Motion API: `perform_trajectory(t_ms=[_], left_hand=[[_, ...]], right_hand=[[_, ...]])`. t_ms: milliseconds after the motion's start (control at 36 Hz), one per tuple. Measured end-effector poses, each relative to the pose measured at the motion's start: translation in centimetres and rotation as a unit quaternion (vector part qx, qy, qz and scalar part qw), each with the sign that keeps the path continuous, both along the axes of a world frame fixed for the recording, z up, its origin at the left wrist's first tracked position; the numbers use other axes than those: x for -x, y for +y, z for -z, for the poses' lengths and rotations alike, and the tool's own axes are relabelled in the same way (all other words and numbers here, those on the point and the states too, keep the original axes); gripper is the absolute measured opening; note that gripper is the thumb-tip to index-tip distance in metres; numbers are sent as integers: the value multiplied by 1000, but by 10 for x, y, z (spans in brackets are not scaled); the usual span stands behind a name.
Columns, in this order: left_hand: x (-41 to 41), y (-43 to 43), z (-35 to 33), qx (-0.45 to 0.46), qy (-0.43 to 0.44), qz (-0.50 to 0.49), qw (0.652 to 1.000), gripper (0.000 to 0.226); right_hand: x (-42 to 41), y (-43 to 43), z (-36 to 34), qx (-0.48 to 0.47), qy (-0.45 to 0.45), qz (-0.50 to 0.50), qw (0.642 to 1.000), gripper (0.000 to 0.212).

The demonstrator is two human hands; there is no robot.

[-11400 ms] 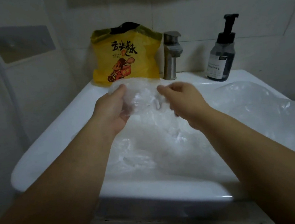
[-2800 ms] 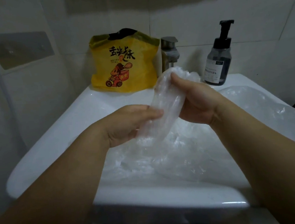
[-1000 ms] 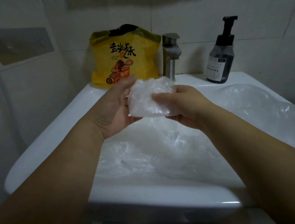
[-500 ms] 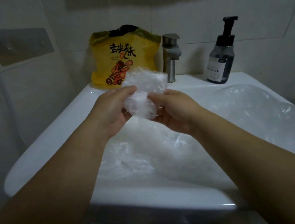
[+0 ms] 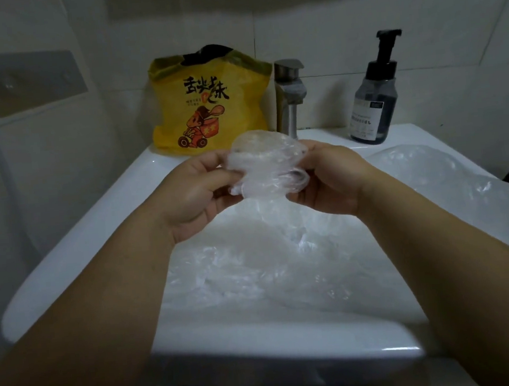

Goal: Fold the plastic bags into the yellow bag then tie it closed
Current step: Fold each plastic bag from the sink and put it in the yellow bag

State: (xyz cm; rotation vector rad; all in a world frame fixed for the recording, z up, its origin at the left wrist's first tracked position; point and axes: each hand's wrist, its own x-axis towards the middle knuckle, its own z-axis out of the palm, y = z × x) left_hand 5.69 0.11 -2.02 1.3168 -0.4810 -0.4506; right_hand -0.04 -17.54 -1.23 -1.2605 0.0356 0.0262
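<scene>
A home bathroom, by the look of it. A white sink (image 5: 106, 222) spreads under the left hand (image 5: 198, 194) and the right hand (image 5: 331, 180). A metal tap (image 5: 289, 95) stands just beyond the right hand, with a dark pump bottle (image 5: 373, 98) farther off to that hand's right. Pale wall tiles (image 5: 327, 50) rise behind both hands.

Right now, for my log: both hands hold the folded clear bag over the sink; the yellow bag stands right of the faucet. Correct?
No: the head view shows the yellow bag left of the faucet. Left hand and right hand hold the folded clear bag over the sink.
</scene>
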Motion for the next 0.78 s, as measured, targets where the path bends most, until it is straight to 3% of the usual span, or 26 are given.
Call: perform_trajectory(t_ms=[222, 333, 472, 556, 639, 778], left_hand=[[2, 2, 1, -42, 32, 29, 998, 23], [1, 2, -1, -30, 39, 11, 999, 32], [3, 2, -3, -16, 65, -5, 998, 39], [0, 1, -1, -48, 42, -54, 996, 54], [-1, -1, 3, -121, -39, -97, 987, 28], [-1, 1, 5, -138, -94, -103, 981, 19]], right_hand=[[5, -3, -5, -45, 15, -18, 999, 28], [0, -4, -2, -10, 15, 30, 999, 54], [-1, 5, 0, 116, -11, 94, 989, 30], [2, 9, 1, 188, -27, 96, 977, 31], [2, 15, 3, 225, -31, 74, 971, 5], [3, 10, 0, 250, -39, 60, 966, 42]])
